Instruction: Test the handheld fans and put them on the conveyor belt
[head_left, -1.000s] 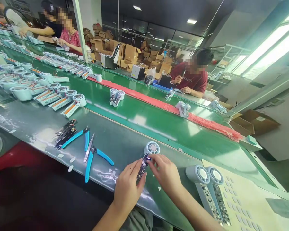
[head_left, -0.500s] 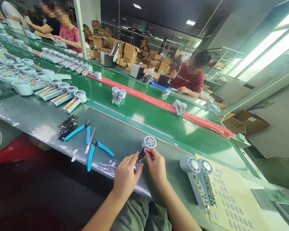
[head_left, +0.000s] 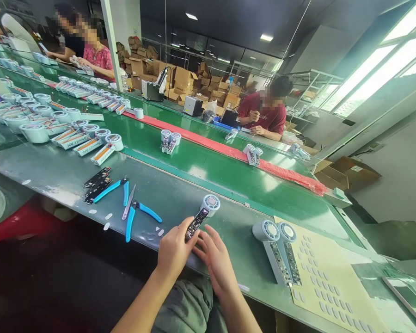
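Observation:
In front of me is a handheld fan (head_left: 211, 203) with a round, light-coloured head and a black circuit board (head_left: 197, 223) along its handle. My left hand (head_left: 175, 243) grips the lower end of that handle between thumb and fingers. Beside it, my right hand (head_left: 213, 256) has its fingers apart, close to the handle's lower right side; whether the fingertips touch it I cannot tell. To the left lie two blue-handled cutters (head_left: 133, 215), tweezers (head_left: 129, 202) and a small stack of loose circuit boards (head_left: 97, 185).
Two more fans (head_left: 277, 245) lie at right beside a yellowish sheet (head_left: 333, 282) of small oval stickers. Beyond the bench runs a green conveyor (head_left: 201, 162) with a red strip (head_left: 208, 143). Many fans (head_left: 104, 147) crowd the left. A co-worker (head_left: 263, 111) sits opposite.
My right hand has left the upper end of the circuit board and moved down, its fingers opening. The left hand still grips the fan's handle. The view has shifted slightly.

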`<move>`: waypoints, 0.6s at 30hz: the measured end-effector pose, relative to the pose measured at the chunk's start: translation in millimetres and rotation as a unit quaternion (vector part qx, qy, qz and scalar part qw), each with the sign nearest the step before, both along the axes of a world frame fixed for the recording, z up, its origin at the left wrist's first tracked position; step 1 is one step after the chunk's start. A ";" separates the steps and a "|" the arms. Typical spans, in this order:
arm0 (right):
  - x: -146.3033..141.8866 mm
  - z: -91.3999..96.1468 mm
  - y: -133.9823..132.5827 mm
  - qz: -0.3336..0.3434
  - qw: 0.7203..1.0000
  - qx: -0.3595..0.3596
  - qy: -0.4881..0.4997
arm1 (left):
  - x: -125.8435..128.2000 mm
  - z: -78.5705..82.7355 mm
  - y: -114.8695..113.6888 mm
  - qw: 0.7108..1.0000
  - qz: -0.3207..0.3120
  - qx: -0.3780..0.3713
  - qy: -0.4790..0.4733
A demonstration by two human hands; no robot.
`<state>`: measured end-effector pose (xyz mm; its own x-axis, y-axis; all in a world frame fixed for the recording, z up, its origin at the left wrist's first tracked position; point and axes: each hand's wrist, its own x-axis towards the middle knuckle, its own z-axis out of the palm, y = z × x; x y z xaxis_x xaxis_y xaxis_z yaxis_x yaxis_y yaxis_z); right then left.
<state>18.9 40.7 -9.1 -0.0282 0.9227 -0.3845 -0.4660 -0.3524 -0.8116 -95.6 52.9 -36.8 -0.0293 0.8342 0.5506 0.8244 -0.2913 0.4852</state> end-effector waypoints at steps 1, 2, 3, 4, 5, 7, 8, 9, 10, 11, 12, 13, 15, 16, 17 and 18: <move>-1.2 3.9 0.3 0.007 1.000 -0.008 0.016 | 0.5 1.2 -2.0 1.000 -0.011 0.002 -0.002; -2.5 7.0 1.5 0.013 1.000 -0.012 0.026 | 1.3 2.4 -3.8 1.000 -0.020 0.005 -0.002; -3.7 9.1 2.9 0.017 0.999 -0.013 0.031 | 2.2 3.5 -5.6 1.000 -0.027 0.008 0.002; -4.9 10.2 4.3 0.018 0.999 -0.013 0.032 | 3.3 4.5 -7.2 0.999 -0.034 0.010 0.006; -5.8 10.3 5.3 0.015 0.999 -0.014 0.030 | 4.6 5.2 -8.9 0.999 -0.039 0.011 0.010; -6.3 8.8 6.4 0.000 0.999 -0.016 0.030 | 7.5 6.9 -12.4 0.999 -0.046 0.011 0.020; -5.3 7.8 6.8 -0.006 0.999 -0.016 0.034 | 8.9 8.3 -14.3 0.998 -0.052 0.008 0.027; -3.2 7.1 7.5 -0.013 0.999 -0.017 0.040 | 10.2 10.5 -16.0 0.997 -0.065 0.005 0.036; 0.0 6.8 8.5 -0.019 0.999 -0.018 0.046 | 11.0 13.9 -17.2 0.995 -0.089 -0.001 0.047; 4.4 7.1 9.9 -0.025 0.998 -0.021 0.051 | 11.1 18.7 -17.3 0.990 -0.125 -0.010 0.059; 9.6 7.9 11.5 -0.030 0.998 -0.026 0.056 | 10.2 25.2 -15.5 0.984 -0.165 -0.026 0.067; 15.5 8.9 13.1 -0.034 0.997 -0.033 0.059 | 8.1 33.5 -11.0 0.976 -0.198 -0.046 0.072; 28.2 10.1 14.5 -0.047 0.996 -0.050 0.061 | -0.1 54.3 9.5 0.970 -0.217 -0.085 0.066; 34.4 9.5 13.3 -0.058 0.995 -0.058 0.061 | -6.2 66.1 26.4 0.974 -0.195 -0.097 0.061; 40.3 7.6 10.4 -0.070 0.994 -0.062 0.060 | -13.2 77.8 47.9 0.980 -0.162 -0.099 0.055; 45.7 4.2 5.8 -0.082 0.994 -0.053 0.047 | -21.0 88.9 73.3 0.985 -0.126 -0.105 0.054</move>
<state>64.5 46.5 -4.9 0.0792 0.8727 -0.4819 -0.5961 -0.3460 -0.7246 -116.5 126.2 52.1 0.2418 0.9033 0.3545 0.7889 -0.3957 0.4702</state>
